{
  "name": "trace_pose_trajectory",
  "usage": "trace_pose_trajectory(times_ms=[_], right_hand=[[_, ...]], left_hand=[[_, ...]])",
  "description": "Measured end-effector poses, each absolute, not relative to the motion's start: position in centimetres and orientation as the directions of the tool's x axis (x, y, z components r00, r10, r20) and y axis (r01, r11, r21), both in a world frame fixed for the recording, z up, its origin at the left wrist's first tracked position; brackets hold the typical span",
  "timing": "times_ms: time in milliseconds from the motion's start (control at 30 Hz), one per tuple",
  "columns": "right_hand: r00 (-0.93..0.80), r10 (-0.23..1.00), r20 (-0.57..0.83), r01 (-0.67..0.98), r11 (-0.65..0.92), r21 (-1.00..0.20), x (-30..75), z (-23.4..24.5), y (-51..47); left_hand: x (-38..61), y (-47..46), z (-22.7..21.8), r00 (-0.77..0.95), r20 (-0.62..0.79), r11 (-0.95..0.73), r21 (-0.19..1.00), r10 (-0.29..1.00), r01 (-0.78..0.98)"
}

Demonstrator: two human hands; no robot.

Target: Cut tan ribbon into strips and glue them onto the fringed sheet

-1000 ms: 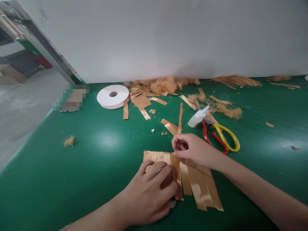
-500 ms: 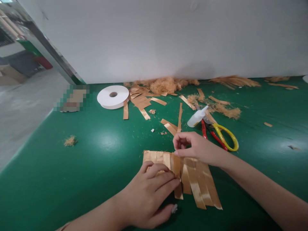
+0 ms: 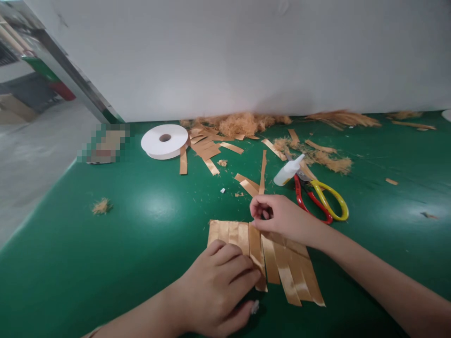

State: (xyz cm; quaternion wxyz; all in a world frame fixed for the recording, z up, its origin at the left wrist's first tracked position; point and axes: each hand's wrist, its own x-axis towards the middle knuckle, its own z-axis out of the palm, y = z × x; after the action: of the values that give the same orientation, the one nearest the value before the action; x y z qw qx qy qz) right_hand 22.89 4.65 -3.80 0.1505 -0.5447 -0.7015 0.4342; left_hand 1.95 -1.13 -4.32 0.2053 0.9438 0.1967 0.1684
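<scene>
A fan of gold ribbon strips (image 3: 278, 263) lies on the green table (image 3: 141, 225), joined along its top edge. My left hand (image 3: 218, 286) rests on the left part of the strips, fingers curled and pressing down on them. My right hand (image 3: 278, 217) sits at the top edge of the strips, thumb and fingers pinched on one strip's upper end.
Red and yellow scissors (image 3: 322, 199) and a small white glue bottle (image 3: 287, 171) lie just beyond my right hand. A white tape roll (image 3: 164, 140) sits at the back left beside loose gold strips (image 3: 207, 150). Frayed gold fibre piles (image 3: 243, 123) line the white wall.
My left hand's fingers slid slightly over the strips and back. My right hand shifted a little left along the top edge. The strips barely moved.
</scene>
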Motion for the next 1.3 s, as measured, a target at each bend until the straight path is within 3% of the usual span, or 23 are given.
trace_pose_trajectory(times_ms=[500, 1300], right_hand=[[-0.349, 0.901, -0.257, 0.684, 0.057, -0.727, 22.52, -3.9, 4.5], [-0.362, 0.91, -0.203, 0.687, 0.113, -0.718, 22.59, -4.46, 4.23]], left_hand=[[1.86, -0.98, -4.55, 0.863, 0.111, -0.848, 0.282, 0.493, 0.448], [2.1, -0.87, -4.46, 0.862, 0.065, -0.845, 0.25, 0.503, 0.474]])
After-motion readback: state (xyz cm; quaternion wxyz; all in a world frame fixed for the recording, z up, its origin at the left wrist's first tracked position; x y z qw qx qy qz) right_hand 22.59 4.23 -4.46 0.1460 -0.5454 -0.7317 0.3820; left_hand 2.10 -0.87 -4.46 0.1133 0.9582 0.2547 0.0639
